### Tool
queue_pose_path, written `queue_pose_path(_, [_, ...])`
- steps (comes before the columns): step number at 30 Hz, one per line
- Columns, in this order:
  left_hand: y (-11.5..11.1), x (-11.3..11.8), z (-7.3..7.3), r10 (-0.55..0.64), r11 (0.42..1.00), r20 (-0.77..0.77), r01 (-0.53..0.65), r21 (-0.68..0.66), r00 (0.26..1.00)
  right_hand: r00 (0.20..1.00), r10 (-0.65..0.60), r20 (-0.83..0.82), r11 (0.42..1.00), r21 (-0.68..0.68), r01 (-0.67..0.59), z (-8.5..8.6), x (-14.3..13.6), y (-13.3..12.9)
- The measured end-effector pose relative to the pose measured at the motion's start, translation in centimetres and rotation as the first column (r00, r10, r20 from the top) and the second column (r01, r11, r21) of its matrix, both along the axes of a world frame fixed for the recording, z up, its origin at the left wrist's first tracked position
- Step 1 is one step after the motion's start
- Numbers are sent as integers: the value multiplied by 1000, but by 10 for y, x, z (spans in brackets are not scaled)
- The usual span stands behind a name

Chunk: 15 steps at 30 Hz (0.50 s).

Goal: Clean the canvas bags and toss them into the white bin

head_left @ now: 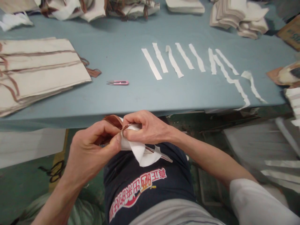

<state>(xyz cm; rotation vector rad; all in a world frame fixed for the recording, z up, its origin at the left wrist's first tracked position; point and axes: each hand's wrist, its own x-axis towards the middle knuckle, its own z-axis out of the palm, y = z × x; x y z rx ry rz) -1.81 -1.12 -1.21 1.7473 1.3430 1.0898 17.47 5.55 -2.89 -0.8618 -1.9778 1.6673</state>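
In front of the apron [150,184], a white fabric piece with brown edging [140,153] is pinched between both hands. My left hand [93,143] is closed on its brown-edged part, thumb against forefinger. Right beside it, my right hand [146,126] also grips the fabric, with fingertips almost touching those of the left. White cloth hangs below the right hand, and a narrow brown-edged strip sticks out to the right. The exact spot between the fingertips is hidden. Pink-handled thread snips [118,82] lie on the table beyond the hands.
The blue-green table [112,103] runs across ahead of me. Several white strips [152,64] lie on it. A stack of cream fabric pieces with brown ties [44,67] sits at left. Folded cloth [236,15] is piled at the back right, and a brown cardboard box [290,32] stands at the right edge.
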Motion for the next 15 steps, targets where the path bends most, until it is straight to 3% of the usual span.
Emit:
queue_pose_path(7, [-3,-12,-4,7,997,-3,-7,-71,1000,983,61,174,979,180,-93,10,19,9])
queue_pose_path(15, [2,-25,-2,-222,932,16,217,-289,975,985,112,134,939,310,-149,10,23,-4])
